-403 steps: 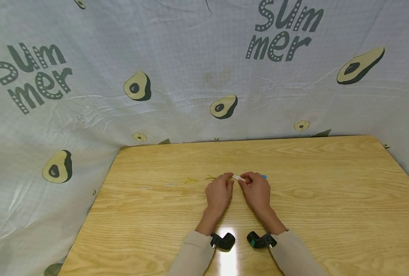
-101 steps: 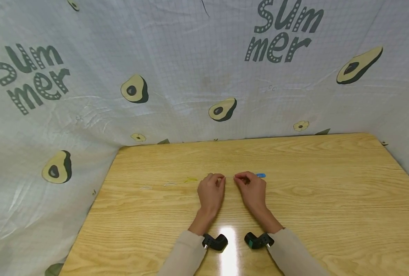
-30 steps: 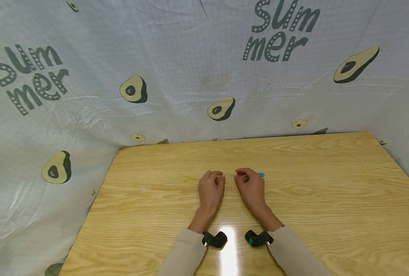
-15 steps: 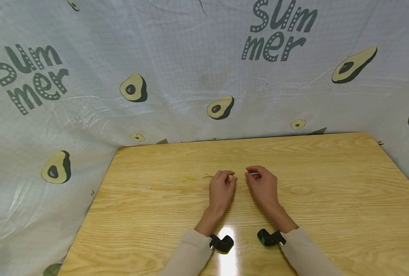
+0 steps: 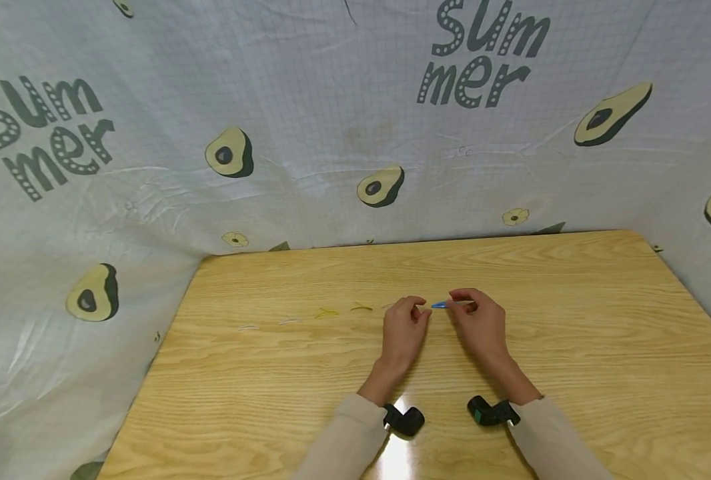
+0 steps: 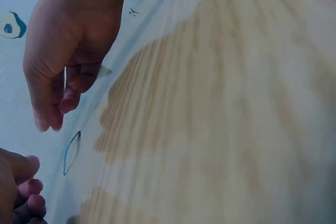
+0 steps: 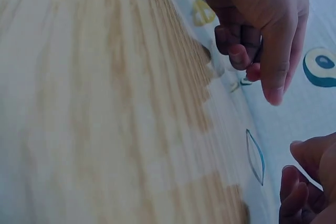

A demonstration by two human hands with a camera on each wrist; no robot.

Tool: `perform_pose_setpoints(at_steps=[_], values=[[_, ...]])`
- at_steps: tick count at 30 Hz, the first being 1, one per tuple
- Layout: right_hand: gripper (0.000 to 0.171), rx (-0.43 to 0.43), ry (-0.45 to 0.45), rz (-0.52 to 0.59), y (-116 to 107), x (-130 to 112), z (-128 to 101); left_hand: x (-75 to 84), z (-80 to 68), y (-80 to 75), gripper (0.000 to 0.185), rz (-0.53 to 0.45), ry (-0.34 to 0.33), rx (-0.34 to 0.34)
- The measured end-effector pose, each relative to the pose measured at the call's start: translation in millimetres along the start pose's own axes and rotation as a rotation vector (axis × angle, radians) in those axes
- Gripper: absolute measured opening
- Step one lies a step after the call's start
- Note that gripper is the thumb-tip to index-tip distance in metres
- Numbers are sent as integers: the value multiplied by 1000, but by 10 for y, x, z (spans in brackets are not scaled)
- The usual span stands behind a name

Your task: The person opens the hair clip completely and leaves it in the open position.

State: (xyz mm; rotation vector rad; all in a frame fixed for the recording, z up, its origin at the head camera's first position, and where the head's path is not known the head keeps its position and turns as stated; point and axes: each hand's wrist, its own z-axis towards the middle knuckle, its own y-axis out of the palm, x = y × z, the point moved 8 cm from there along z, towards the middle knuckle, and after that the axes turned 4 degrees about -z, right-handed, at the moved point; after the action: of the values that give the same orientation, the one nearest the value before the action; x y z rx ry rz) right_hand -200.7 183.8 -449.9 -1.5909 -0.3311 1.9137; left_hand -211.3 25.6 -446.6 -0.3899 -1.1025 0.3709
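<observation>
A blue rubber band [image 5: 439, 305] lies on the table between the two hands. From the wrist views it appears as a thin, narrow loop [image 6: 72, 153]. My left hand [image 5: 405, 331] is to its left, thumb and forefinger bent and parted. On the other side my right hand [image 5: 478, 327] has its thumb and forefinger apart, right by the band's right end. Neither hand grips anything; in the right wrist view, a gap shows between the loop [image 7: 255, 157] and the fingertips of both hands.
Left of the hands, thin bands lie in a loose row: a white one [image 5: 249, 327], another whitish one [image 5: 290, 320], a yellow one [image 5: 327, 312] and an olive one [image 5: 361, 307]. A pale band [image 5: 387, 306] is partly behind the left hand. A printed cloth [image 5: 307, 200] backs the wooden table [image 5: 571, 373].
Earlier the hands pinched a white bundle, then a thin pale band, which now lies beside the olive one. Both hands have since let go and moved right to the blue rubber band.
</observation>
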Motion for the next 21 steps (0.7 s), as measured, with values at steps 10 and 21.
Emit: perform_pose_setpoints(at_steps=[10, 21], values=[[26, -159, -82, -63, 61, 89, 63, -40, 54, 163, 15, 102, -75, -41], [22, -191, -104, -154, 112, 162, 135, -85, 76, 268, 17, 298, -94, -65]])
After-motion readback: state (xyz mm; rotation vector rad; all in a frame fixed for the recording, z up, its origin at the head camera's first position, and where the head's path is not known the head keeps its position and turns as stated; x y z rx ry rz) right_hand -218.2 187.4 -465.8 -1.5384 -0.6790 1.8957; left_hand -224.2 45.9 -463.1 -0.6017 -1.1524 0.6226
